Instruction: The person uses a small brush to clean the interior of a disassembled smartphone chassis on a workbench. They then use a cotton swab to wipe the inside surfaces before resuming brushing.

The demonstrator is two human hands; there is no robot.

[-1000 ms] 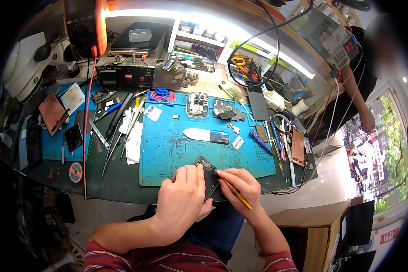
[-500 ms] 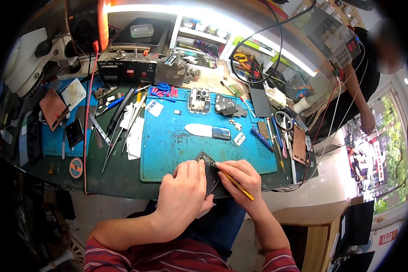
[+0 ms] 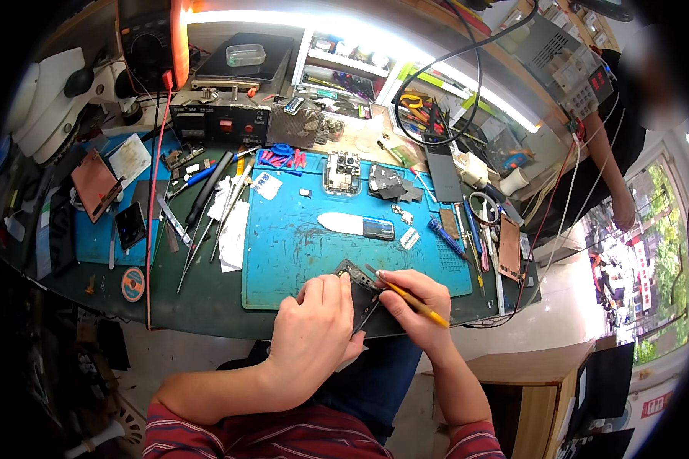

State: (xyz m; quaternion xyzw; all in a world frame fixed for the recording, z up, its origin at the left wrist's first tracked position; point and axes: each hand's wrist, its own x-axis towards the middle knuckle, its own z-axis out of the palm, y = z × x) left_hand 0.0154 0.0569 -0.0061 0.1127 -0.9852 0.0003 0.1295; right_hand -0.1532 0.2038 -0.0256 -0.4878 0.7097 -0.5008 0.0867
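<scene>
At the near edge of the bench, my left hand [image 3: 308, 329] is closed around a dark smartphone frame [image 3: 352, 269] and keeps it tilted. Its upper end shows small inner parts; my fingers cover much of the rest. In my right hand [image 3: 421, 315] is a slim yellow-handled tool [image 3: 430, 311], pinched like a pen. Its thin metal tip stands just above the phone frame's upper end; I cannot tell whether they touch. Beyond my hands, a white and dark blade-shaped piece [image 3: 352, 224] lies on the blue work mat [image 3: 291, 264].
An opened phone in a clear case [image 3: 341, 173] stands at the mat's far side, beside dark flat pieces [image 3: 394, 183]. Tweezers and pens lie to the left, a blue screwdriver [image 3: 445, 237] to the right. A red cable [image 3: 153, 229] runs down the left. Another person's arm [image 3: 611, 172] hangs at the right.
My right hand has moved slightly right and lifted the yellow tool's tip back from the phone frame, so the tip now shows. My left hand still holds the frame. The view has shifted a little.
</scene>
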